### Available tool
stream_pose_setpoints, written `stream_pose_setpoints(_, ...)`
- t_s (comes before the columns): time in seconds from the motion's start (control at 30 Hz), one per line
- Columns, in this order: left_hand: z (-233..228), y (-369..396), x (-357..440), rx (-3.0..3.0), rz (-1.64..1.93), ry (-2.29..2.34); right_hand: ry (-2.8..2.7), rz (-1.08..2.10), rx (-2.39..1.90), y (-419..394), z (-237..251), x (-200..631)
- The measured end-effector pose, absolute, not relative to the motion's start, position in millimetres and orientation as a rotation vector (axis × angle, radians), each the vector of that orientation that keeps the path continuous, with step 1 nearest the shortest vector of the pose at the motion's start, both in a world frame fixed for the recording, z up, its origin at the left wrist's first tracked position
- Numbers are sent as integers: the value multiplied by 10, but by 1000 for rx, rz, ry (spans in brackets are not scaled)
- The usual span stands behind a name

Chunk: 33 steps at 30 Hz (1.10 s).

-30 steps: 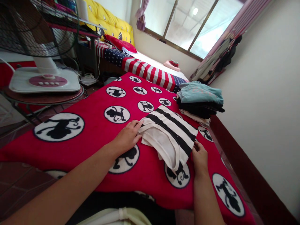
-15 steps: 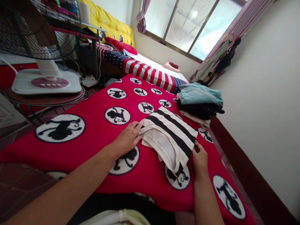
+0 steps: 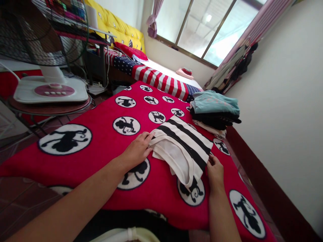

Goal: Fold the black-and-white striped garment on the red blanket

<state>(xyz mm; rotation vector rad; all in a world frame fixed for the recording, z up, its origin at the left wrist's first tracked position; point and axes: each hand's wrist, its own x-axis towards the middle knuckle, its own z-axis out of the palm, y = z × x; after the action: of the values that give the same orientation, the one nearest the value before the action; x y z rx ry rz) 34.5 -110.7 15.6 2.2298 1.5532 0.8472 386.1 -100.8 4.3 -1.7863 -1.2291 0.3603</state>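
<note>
A black-and-white striped shirt (image 3: 188,136) lies folded on the red blanket (image 3: 101,178), its white neckline facing me. My left hand (image 3: 138,148) grips the shirt's left edge, thumb below and fingers on top. At the opposite edge, my right hand (image 3: 215,169) pinches the shirt's right corner between thumb and fingers. Just beyond the shirt, to the right, stands a stack of folded clothes (image 3: 215,109) with a light blue garment on top and dark ones beneath.
A fan (image 3: 50,89) stands on a round stool (image 3: 47,107) at the left. Behind the blanket is a bed with a flag-patterned cover (image 3: 161,82) and a red pillow (image 3: 131,51). A white wall (image 3: 285,101) runs along the right, with hanging clothes (image 3: 234,67) near the window.
Almost nothing differs. Both hands keep their hold on the striped shirt, and the view has shifted very slightly.
</note>
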Motion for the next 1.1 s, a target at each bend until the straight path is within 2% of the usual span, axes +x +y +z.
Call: stream_pose_setpoints(1.1,146,-1114,342,2236,887,1528,-1243,362,-1782,-1018,47,3867)
